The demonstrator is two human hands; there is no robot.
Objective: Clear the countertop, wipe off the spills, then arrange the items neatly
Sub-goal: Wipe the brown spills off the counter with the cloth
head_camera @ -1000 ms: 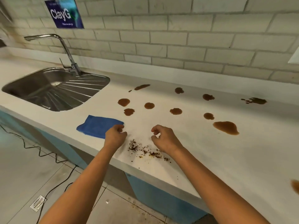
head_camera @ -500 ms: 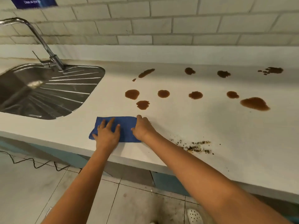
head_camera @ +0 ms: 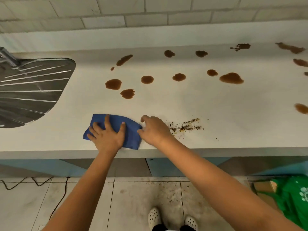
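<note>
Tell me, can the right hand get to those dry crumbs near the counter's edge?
Probably yes: the right hand sits at the cloth's right edge, the crumbs lie just to its right, and nothing stands between them.

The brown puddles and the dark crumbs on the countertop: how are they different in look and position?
The brown puddles are smooth, glossy blobs spread toward the wall; the dark crumbs are dry, scattered specks near the front edge. The puddles lie apart from the hands; the crumbs lie just beside the right hand. Both are still on the white countertop, unwiped.
</note>
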